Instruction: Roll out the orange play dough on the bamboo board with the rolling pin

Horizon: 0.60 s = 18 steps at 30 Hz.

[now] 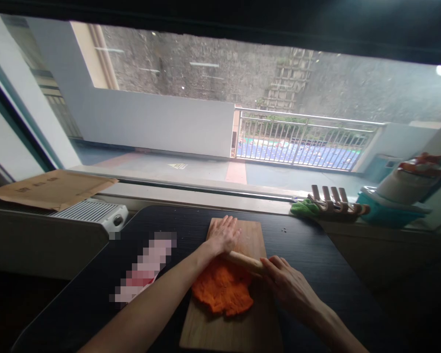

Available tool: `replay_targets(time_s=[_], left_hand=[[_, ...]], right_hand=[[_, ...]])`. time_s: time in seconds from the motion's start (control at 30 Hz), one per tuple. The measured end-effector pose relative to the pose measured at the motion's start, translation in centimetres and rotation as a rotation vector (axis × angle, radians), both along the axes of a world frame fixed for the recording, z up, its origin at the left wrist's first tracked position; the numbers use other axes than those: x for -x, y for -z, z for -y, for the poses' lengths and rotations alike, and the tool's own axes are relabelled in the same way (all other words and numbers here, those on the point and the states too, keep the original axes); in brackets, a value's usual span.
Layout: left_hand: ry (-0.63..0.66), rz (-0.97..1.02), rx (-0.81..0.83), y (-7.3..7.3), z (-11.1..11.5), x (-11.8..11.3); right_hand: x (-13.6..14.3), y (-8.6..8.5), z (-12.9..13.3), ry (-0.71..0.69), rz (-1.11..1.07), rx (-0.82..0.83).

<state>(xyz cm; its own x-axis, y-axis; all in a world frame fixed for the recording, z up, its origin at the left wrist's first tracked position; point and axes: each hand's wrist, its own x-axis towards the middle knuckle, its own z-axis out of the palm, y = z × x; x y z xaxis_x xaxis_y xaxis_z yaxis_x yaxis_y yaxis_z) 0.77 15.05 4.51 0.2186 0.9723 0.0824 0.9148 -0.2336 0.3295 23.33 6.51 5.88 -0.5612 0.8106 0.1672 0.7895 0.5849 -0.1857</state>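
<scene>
A flattened sheet of orange dough [223, 290] with a ragged near edge lies on a wooden board [238, 331]. Across its far part runs a light wooden rolling pin [244, 262], tilted down to the right. My left hand [225, 234] lies over the pin's left end, its fingers stretched forward above the far part of the board. That end of the pin is hidden under the palm. At the right end, my right hand [281, 274] has its fingers curled around the pin, just past the board's right edge.
The board rests on a dark table [316, 260]. A blurred-out pinkish packet [147, 269] lies to the left. Beyond are a brown envelope [55, 189] on a white heater [91, 211], a green cloth [304, 208], a brown rack [332, 201] and a teal box [389, 211] near the window.
</scene>
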Motion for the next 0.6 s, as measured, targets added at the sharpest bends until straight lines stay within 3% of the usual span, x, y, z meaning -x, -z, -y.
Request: replay_targets(time_s=[0.23, 0.3, 0.47, 0.53, 0.6], left_hand=[[-0.046, -0.061, 0.023, 0.2, 4.3, 1.2], [-0.064, -0.068, 0.028, 0.2, 3.6, 1.0], [-0.109, -0.067, 0.021, -0.6, -1.8, -0.6], [-0.112, -0.059, 0.005, -0.8, -1.8, -0.7], [-0.101, -0.051, -0.005, -0.7, 0.1, -0.1]], right_hand=[[-1.8, 3.3, 1.5, -0.088, -0.023, -0.183], [-1.8, 3.1, 1.0, -0.061, -0.005, -0.182], [-1.3, 1.6, -0.9, 0.038, 0.054, -0.134], [-1.5, 1.8, -0.4, 0.029, 0.053, -0.140], [-2.0, 2.5, 0.8, -0.021, 0.035, -0.161]])
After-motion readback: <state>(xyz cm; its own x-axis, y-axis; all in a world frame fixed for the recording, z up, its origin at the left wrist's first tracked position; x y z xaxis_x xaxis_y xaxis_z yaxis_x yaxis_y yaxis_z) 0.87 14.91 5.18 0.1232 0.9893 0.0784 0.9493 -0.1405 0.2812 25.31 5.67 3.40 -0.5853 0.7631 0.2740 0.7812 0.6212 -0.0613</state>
